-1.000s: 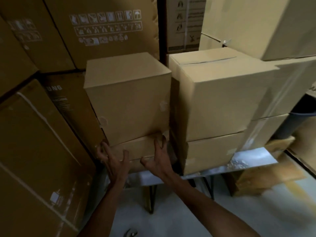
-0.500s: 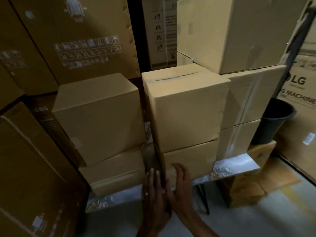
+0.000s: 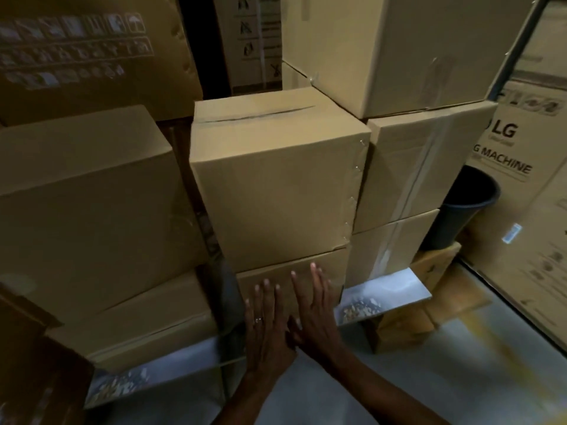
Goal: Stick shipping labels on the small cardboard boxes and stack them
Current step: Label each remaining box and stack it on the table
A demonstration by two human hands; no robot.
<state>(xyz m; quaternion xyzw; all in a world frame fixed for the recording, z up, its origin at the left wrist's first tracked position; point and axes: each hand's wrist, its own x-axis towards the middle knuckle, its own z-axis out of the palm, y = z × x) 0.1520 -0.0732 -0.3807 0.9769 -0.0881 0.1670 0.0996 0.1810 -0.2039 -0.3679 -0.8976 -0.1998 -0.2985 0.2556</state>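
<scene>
Dim storeroom light falls on a low metal bench [image 3: 395, 289] with a shiny top, standing on a pale grey floor [image 3: 460, 378] and hemmed in by big printed cartons. Small cardboard boxes sit stacked on it in columns. Both hands lie flat, fingers straight, against the front of the lower middle box [image 3: 306, 265], the left hand [image 3: 267, 326] just beside the right hand [image 3: 316, 314], gripping nothing. An upper middle box [image 3: 276, 191] rests on top of that one. A dark bin [image 3: 463, 207] stands at the right, on a carton.
</scene>
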